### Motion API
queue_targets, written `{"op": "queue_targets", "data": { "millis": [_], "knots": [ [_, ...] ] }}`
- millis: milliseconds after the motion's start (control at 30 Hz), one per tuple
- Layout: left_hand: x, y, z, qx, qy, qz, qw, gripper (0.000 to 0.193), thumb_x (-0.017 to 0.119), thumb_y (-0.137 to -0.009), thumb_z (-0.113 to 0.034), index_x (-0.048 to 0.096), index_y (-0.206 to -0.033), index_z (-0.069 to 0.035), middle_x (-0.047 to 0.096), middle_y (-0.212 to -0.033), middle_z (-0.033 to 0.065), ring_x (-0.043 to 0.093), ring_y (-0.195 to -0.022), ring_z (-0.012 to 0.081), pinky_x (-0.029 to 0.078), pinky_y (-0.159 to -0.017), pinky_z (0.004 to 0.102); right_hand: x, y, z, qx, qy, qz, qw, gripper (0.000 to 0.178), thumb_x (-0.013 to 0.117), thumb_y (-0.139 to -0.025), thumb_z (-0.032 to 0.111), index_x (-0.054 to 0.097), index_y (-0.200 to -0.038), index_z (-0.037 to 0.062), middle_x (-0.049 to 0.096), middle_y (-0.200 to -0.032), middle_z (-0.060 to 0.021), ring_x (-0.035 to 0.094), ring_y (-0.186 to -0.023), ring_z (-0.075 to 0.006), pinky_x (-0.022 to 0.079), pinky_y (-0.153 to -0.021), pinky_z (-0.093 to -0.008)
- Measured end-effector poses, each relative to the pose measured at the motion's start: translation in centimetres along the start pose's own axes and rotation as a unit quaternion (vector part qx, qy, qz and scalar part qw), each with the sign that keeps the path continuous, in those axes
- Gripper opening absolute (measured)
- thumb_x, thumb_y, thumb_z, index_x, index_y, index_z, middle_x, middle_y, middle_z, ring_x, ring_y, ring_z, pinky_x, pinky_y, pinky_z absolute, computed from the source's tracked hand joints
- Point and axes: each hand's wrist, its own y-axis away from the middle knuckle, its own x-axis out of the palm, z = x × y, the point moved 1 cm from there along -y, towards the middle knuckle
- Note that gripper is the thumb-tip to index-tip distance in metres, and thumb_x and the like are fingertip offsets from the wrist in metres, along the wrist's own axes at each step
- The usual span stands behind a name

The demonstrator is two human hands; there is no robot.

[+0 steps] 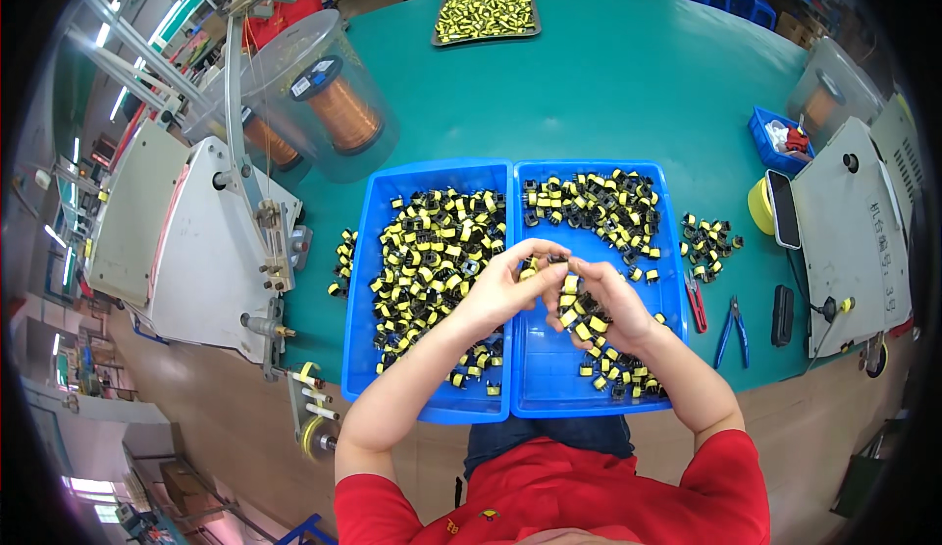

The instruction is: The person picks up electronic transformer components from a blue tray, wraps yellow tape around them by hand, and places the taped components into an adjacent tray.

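Note:
My left hand [512, 282] is closed in a pinch on a small black-and-yellow taped coil [528, 272]. Close beside it, my right hand [610, 302] curls around several more of these coils [571, 302], its fingertips near the left ones. Both hands are above two blue bins standing side by side. The left bin [359, 300] is heaped with coils [437, 251]. In the right bin [540, 378] coils lie in a far heap [599, 207] and a near heap [618, 368], with bare blue bottom showing between.
Loose coils [710, 243] lie right of the bins, near red-handled pliers [696, 304] and blue-handled cutters [733, 334]. Winding machines [221, 241] flank the green table [589, 84]. A tray of yellow parts [486, 11] stands far back; copper wire spools [343, 113] sit at left.

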Motion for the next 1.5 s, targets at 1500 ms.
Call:
{"op": "queue_targets", "data": {
  "millis": [1500],
  "knots": [
    [-1.1, 0.1, 0.2, -0.04, 0.13, -0.041, 0.99, 0.016, 0.069, -0.081, -0.016, 0.059, -0.087, -0.006, 0.056, -0.086, 0.0014, 0.057, -0.069, 0.0073, 0.033, -0.036, 0.0175, -0.4, -0.4, 0.9, 0.056, -0.323, -0.17, 0.93, 0.033, 0.048, -0.083, 0.008, 0.039, -0.112, -0.0078, 0.046, -0.114, -0.0206, 0.056, -0.099, -0.0344, 0.051, -0.089, -0.0431]
  ]
}}
